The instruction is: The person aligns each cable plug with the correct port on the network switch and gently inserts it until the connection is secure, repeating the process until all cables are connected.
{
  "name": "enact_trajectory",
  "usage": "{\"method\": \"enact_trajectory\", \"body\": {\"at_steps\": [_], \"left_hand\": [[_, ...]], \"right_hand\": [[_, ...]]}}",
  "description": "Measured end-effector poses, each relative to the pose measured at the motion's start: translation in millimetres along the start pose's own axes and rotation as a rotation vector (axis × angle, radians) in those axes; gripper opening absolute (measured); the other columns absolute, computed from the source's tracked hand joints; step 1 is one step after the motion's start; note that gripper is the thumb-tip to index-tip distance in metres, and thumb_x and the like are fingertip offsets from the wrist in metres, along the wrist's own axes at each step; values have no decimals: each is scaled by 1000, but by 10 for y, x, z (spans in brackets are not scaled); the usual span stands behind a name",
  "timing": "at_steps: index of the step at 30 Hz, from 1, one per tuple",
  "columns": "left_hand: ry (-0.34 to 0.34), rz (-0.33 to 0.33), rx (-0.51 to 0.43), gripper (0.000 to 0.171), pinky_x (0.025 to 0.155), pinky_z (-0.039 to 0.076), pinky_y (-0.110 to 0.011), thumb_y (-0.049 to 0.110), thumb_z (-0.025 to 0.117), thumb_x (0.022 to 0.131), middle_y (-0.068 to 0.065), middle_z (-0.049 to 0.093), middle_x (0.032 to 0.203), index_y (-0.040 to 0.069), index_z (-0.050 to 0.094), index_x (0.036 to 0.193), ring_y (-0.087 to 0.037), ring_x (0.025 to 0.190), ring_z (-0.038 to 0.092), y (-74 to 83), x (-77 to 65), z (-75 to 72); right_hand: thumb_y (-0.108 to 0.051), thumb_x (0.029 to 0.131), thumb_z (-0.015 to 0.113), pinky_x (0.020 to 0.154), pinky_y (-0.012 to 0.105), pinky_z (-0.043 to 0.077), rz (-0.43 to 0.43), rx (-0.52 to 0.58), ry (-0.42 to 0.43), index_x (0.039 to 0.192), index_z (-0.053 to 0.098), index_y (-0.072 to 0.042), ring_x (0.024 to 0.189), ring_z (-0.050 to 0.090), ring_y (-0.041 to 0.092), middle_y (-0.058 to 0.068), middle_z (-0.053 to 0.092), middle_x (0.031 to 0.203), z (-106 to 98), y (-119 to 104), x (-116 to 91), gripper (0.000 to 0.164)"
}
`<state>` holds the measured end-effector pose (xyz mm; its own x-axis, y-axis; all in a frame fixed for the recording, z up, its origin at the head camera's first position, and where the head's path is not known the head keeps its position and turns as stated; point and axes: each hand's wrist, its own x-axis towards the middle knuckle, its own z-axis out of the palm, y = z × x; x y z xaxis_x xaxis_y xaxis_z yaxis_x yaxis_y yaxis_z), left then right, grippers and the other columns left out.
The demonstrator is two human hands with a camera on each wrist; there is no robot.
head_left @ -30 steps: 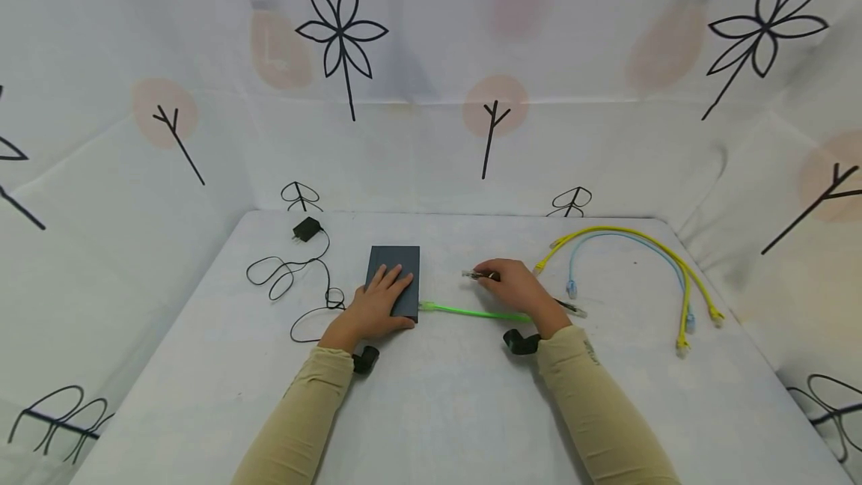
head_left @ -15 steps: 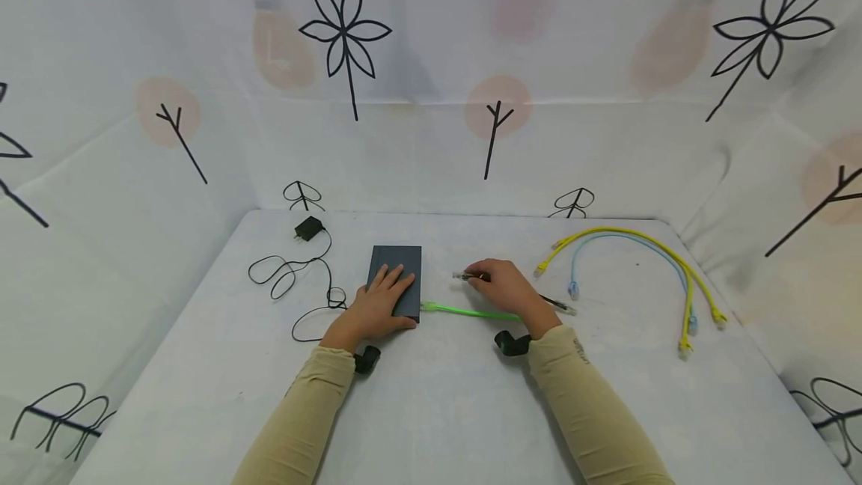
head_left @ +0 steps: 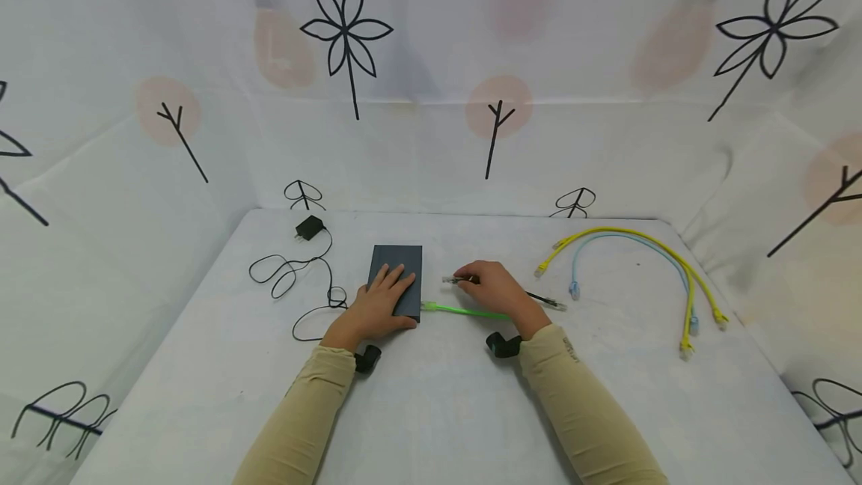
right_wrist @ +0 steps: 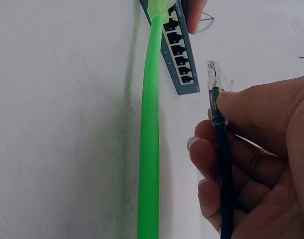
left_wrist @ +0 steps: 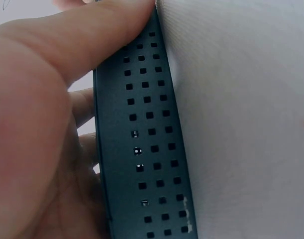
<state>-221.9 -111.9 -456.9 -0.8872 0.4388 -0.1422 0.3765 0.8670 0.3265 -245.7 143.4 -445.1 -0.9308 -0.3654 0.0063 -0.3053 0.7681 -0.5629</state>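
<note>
In the head view my left hand (head_left: 380, 304) rests on a dark grey network switch (head_left: 398, 252), fingers spread over its top. The left wrist view shows the thumb (left_wrist: 82, 35) laid against its side with vent holes (left_wrist: 152, 132). A green network cable (head_left: 471, 312) is plugged into the port at the switch's near end. My right hand (head_left: 494, 290) pinches a black network cable (right_wrist: 224, 164) between thumb and fingers, just behind its clear plug (right_wrist: 215, 77). That plug points toward the row of vacant ports (right_wrist: 179, 50), a short gap away.
A black power adapter (head_left: 310, 227) with a looped thin cord (head_left: 283, 275) lies on the left. Yellow network cables (head_left: 606, 229) and a light blue one (head_left: 575, 268) curve across the right side. White printed cloth (head_left: 431, 156) walls the table in at back and sides.
My right hand has moved left with the black network cable, bringing its plug closer to the switch. The left hand stays on the switch.
</note>
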Motion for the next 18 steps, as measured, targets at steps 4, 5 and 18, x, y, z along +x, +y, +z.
{"method": "enact_trajectory", "body": {"at_steps": [4, 5, 18], "left_hand": [[-3, -1, -2, 88, 109, 22, -68, 55, 66, 86, -2, 9, 165, 25, 22, 156, -31, 152, 0, 10, -6, -13], [-3, -1, -2, 88, 109, 22, -68, 55, 66, 86, -2, 9, 165, 25, 22, 156, -31, 152, 0, 12, -9, -15], [-4, 2, -11, 87, 109, 23, -68, 53, 66, 87, -3, 10, 165, 24, 22, 156, -31, 152, 1, 37, -27, -43]], "right_hand": [[-21, 97, 60, 80, 35, 51, -13, -4, -7, 118, 70, -11, 93, 62, 15, 4, 69, 111, 32, -20, 13, 26], [-22, 96, 60, 80, 35, 51, -15, -3, -9, 118, 70, -11, 93, 62, 15, 4, 69, 111, 40, -26, 15, 26], [-18, 95, 61, 81, 36, 52, -80, 17, -36, 117, 71, -11, 93, 64, 15, 4, 70, 109, 130, -88, 15, 25]]}}
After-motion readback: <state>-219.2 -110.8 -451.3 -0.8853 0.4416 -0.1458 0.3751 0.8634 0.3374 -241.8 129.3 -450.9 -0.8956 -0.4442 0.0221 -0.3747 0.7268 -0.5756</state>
